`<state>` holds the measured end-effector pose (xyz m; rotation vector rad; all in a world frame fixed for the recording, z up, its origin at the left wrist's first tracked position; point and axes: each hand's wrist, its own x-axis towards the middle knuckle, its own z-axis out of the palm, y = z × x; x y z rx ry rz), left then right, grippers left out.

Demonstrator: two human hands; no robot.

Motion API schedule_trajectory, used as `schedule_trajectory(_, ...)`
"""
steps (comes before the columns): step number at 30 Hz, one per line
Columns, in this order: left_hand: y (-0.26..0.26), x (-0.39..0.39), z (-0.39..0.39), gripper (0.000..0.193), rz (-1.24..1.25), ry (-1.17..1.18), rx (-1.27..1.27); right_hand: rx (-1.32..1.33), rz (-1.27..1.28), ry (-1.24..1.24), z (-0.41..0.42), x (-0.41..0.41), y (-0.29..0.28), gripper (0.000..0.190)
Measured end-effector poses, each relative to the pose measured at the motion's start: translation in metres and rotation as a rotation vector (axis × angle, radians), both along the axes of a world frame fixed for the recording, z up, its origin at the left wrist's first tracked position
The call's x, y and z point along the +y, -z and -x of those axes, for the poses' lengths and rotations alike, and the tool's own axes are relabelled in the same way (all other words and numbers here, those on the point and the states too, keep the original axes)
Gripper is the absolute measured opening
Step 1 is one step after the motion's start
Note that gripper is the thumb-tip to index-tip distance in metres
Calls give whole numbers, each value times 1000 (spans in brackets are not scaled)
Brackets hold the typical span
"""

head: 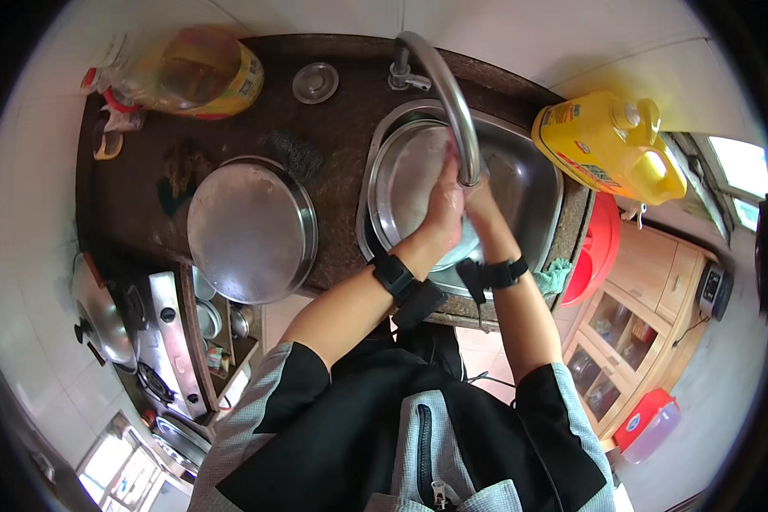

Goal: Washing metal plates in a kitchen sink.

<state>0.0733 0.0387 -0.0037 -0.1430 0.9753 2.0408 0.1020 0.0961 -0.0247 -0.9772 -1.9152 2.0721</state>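
Observation:
My left hand (448, 203) and my right hand (480, 200) are together, touching, beneath the mouth of a curved metal faucet (445, 86). They look wet. Below them a round metal pan (404, 168) lies in the stainless steel sink (541, 214), with water or something pale in its lower part. The faucet's spout partly covers my fingers, so whether they hold anything cannot be told. Left of the sink, a large round metal pan (249, 230) rests upside down on the dark countertop (339, 147).
A yellow jug (589, 144) stands right of the sink, near a green cloth (553, 277) on the edge. A large oil bottle (198, 73) and a metal lid (315, 83) are at the back left. A gas stove (176, 339) with a lidded wok (105, 313) is lower left.

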Motion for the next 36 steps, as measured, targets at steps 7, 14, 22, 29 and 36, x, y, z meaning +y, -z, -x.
schedule_trajectory(7, 34, -11, 0, 34, 145, -141, -298, 268, 653, 250, -25, -35, -1, 51)
schedule_trajectory(14, -20, -4, 34, 28, 5, -124, -123, 414, 1168, 380, 10, 23, -43, 45)
schedule_trajectory(22, -4, -90, 11, 41, 306, -81, 150, -60, 154, -121, 66, 84, -20, 38)
schedule_trajectory(29, -17, -204, 4, 33, 478, -88, 22, 294, -622, -173, 112, 118, 98, 37)
schedule_trajectory(36, -14, -336, 4, 24, 650, -350, -6, -283, 305, -404, 95, 110, -8, 33)
